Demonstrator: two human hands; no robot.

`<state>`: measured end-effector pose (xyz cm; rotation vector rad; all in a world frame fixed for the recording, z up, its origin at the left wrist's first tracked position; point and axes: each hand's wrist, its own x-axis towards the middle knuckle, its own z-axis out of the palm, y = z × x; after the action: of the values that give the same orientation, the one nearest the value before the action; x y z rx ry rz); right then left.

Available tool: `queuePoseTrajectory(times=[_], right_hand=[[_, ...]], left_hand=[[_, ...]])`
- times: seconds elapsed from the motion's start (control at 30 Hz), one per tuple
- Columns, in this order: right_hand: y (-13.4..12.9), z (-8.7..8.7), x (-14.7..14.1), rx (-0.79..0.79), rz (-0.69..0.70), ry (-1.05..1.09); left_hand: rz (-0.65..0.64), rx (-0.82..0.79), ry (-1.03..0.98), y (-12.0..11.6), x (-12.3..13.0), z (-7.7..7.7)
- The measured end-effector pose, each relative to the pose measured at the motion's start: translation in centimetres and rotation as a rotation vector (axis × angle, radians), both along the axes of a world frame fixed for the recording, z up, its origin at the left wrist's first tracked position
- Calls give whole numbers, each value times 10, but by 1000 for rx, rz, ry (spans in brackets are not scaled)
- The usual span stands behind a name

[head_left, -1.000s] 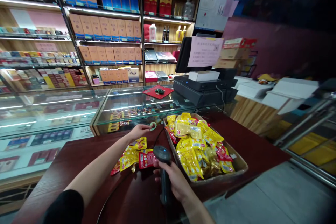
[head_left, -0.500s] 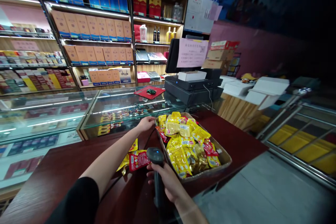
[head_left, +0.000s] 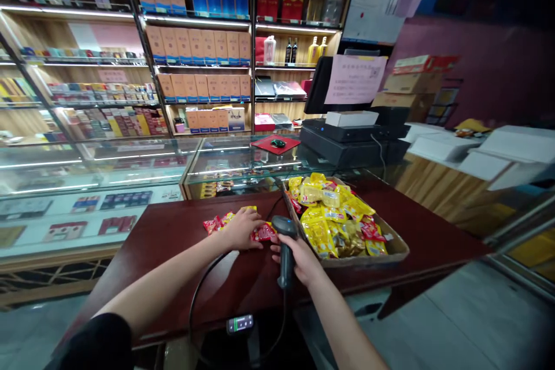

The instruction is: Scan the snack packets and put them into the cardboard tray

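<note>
Left hand (head_left: pixel 240 230) rests on scattered red snack packets (head_left: pixel 263 233)

Glossy yellow and red snack packets (head_left: pixel 321 236), a black barcode scanner (head_left: pixel 286 260), a dark red counter (head_left: pixel 173 231).

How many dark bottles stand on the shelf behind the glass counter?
2 dark bottles, side by side on the shelf, left of two yellow bottles.
</note>
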<state>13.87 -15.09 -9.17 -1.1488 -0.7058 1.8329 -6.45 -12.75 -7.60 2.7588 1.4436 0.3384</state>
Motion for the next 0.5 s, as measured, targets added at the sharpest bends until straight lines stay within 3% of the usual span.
queuePoseTrajectory(times=[0.2,0.33,0.5], right_hand=[[-10,-19,-6,-15,-54,-68],[-13,-28,-8,13,-73,-114],[-18,-23,-20,91,-41,-104]], left_hand=[[203,70,-4,-19,17,-27],[247,34,-232,-35,9,-36],[304,47,-512,-63,4,-44]])
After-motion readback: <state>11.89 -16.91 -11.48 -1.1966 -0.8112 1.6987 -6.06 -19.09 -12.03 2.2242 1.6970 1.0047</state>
